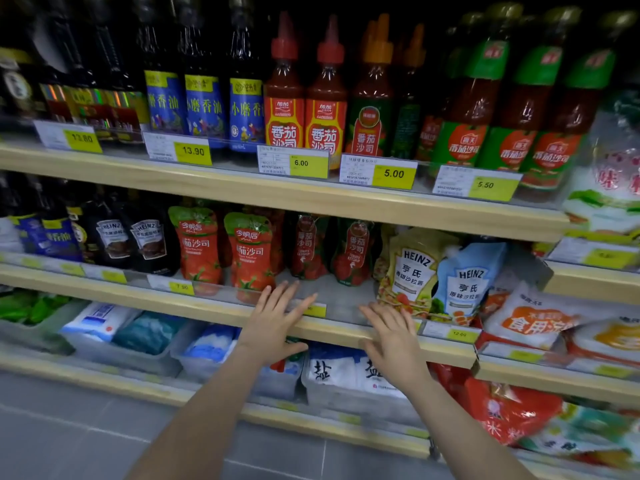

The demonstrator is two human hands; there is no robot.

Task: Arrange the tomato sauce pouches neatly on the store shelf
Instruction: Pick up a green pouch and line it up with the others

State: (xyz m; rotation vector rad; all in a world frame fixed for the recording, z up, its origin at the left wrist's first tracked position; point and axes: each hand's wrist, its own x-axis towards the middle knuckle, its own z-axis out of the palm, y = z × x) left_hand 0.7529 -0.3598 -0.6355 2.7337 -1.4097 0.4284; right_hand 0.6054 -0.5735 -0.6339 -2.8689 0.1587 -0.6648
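Behind front pouches (250, 252), half-hidden pouches (277, 237)

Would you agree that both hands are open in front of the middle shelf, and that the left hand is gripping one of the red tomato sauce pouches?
Not quite. The head view shows both hands open at the middle shelf, but the left hand grips nothing: its fingers are spread, just below the nearest red tomato sauce pouch. The right hand is empty too.

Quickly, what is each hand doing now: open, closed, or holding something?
Left hand: open, fingers straight, holding nothing.
Right hand: open, fingers straight, holding nothing.
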